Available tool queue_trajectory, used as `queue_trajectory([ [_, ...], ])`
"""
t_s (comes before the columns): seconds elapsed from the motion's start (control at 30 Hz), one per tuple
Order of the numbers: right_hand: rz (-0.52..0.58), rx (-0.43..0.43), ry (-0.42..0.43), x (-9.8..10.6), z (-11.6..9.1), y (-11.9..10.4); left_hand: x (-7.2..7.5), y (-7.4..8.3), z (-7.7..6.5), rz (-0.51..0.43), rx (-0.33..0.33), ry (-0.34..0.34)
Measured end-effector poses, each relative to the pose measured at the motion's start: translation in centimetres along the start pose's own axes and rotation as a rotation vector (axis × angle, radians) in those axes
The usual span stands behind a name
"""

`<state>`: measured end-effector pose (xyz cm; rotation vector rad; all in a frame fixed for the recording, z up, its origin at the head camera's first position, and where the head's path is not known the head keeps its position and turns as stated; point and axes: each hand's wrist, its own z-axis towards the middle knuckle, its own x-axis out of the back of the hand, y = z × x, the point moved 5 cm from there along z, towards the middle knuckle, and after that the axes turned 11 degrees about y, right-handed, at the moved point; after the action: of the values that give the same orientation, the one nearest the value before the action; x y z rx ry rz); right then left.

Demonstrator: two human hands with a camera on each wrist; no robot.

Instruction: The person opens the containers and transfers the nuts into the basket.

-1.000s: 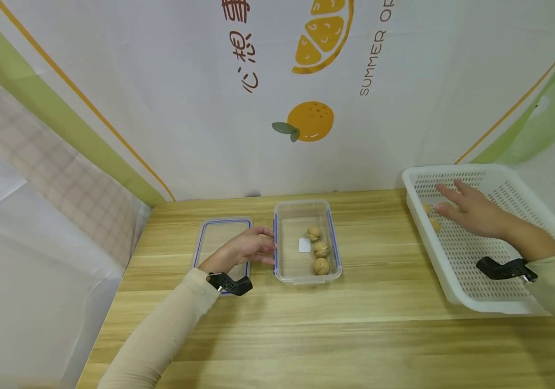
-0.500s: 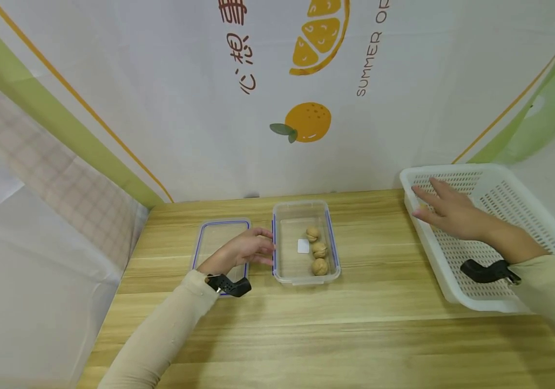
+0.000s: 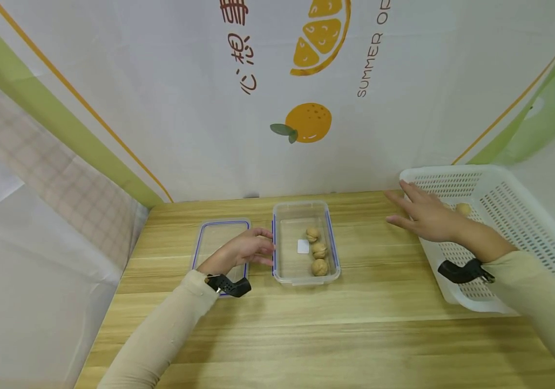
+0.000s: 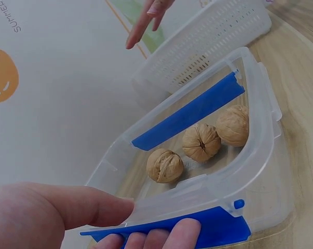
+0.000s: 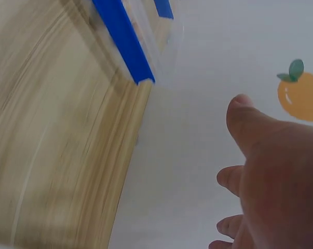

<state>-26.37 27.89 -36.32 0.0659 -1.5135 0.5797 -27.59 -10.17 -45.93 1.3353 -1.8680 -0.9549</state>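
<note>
A clear plastic food box (image 3: 287, 216) with blue side clips stands on the table, several fingers of my left hand (image 3: 245, 249) at its left side. In the left wrist view, the left thumb lies at the box rim and the fingers on the blue clip (image 4: 218, 228), pinching that wall. Three walnuts (image 3: 319, 250) sit in a row along the right half of the box. My right hand (image 3: 428, 216) hovers over the left rim of the white basket (image 3: 545, 227), fingers spread, holding nothing visible. Walnuts (image 3: 463, 209) lie in the basket, partly hidden behind that hand.
A clear lid (image 3: 214, 229) with a blue seal lies left of the box, partly under the left forearm. Behind the wooden table (image 3: 306, 335) hangs a white cloth (image 3: 185, 108) with orange prints. Bare wood separates box and basket.
My right hand has moved left, from over the basket's inside to its left rim, fingers still spread. Walnuts behind it have come into view. The left hand and box have stayed put.
</note>
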Motion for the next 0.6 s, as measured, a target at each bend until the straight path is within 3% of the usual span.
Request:
queue_trajectory([
  [0.6,0.058,0.128,-0.024,-2.9,2.4,-4.6,0.0,-0.1,0.0,-0.016,-0.018,-0.013],
])
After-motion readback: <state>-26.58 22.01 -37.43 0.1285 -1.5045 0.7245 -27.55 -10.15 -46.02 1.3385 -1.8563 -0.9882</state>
